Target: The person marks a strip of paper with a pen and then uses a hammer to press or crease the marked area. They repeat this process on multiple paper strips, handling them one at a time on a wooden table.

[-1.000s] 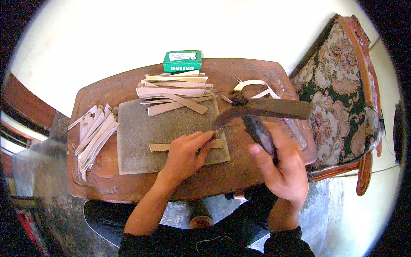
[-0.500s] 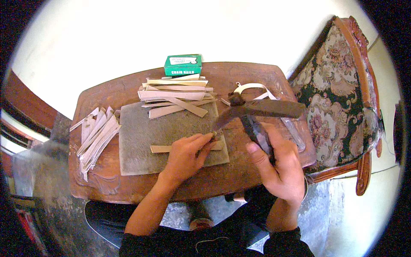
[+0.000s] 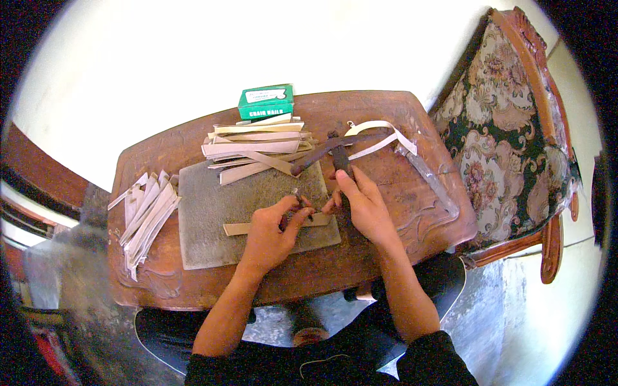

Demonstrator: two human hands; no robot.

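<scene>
My right hand is wrapped round the handle of a dark hammer, whose long head stands beyond the fingers, over the right side of the grey pad. On that pad lies a single tan strip, its middle hidden by my left hand. The left fingers are curled in a pinch above the strip; a small pale tip shows at them, too small to name. My two hands are close together with a short gap between the fingertips.
Strips are piled at the pad's far edge, and another bundle lies to its left. A green box stands behind. To the right are a white band and a clear flat strip; a floral chair stands beyond.
The hammer has come down and left, its head now turned another way, and my right hand has drawn closer to the left. My left hand has shifted slightly left, off its earlier spot.
</scene>
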